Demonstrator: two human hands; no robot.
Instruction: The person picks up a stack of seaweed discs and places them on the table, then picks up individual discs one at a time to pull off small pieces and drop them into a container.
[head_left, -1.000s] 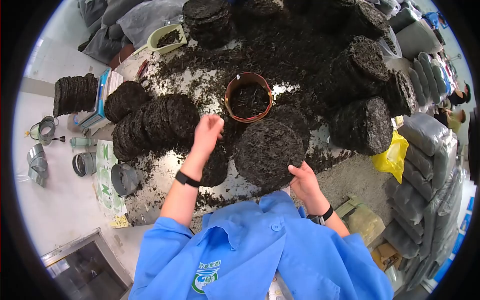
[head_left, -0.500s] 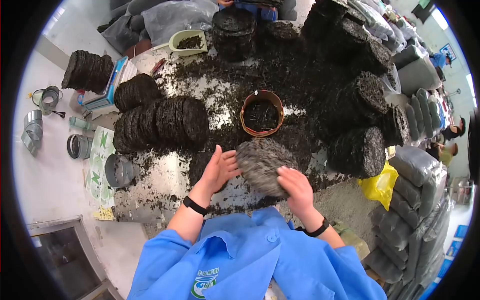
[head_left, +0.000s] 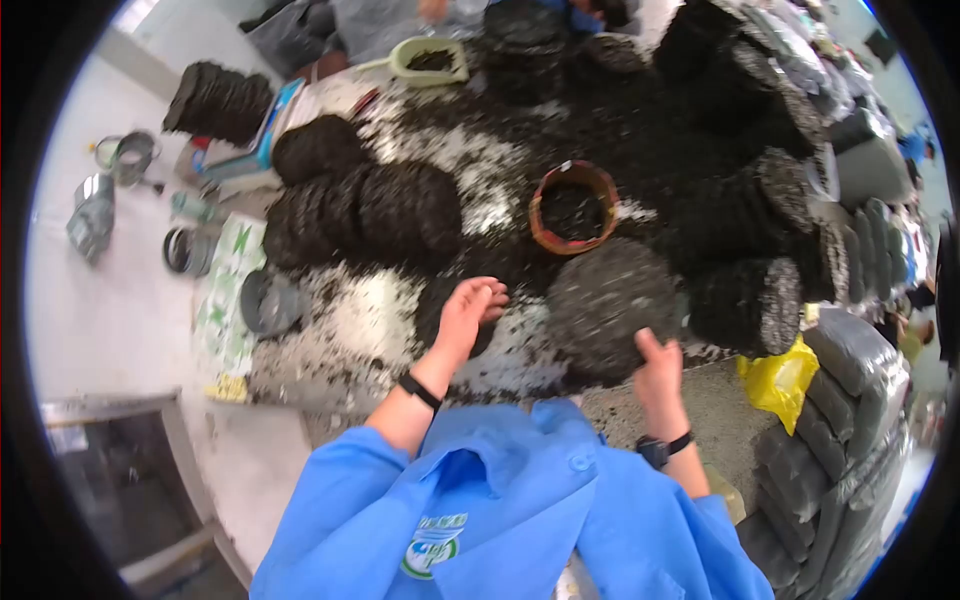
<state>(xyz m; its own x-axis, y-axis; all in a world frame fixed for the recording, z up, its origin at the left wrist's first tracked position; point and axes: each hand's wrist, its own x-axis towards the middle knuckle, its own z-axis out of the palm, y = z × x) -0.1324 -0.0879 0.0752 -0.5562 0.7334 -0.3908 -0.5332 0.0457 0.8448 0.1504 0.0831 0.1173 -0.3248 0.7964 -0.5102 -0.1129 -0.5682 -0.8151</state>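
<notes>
My right hand (head_left: 659, 372) grips the near right edge of a dark round cake of dried seaweed-like flakes (head_left: 610, 308), thumb on top. The cake is tilted, its broad face towards me, in front of a round tub (head_left: 541, 232) with dark loose bits in it. To the left, my left hand (head_left: 472, 312) is raised with loosely bent fingers and nothing in them, apart from that cake. Below the left hand another dark round cake (head_left: 437, 307) lies on the table, partly hidden by the hand.
Rows of similar cakes (head_left: 365, 215) stand left, and more stacks (head_left: 745, 305) right. Dark crumbs cover much of the table (head_left: 345, 335). A pale scoop (head_left: 462, 68) lies at the back, metal rings (head_left: 272, 302) at left. A yellow bag (head_left: 778, 384) hangs at right. Another person's hand shows at the far side.
My right hand has carried the cake rightward and turned its face more towards me. My left hand has come away from the cake, its fingers more bent. The whole view has shifted.
</notes>
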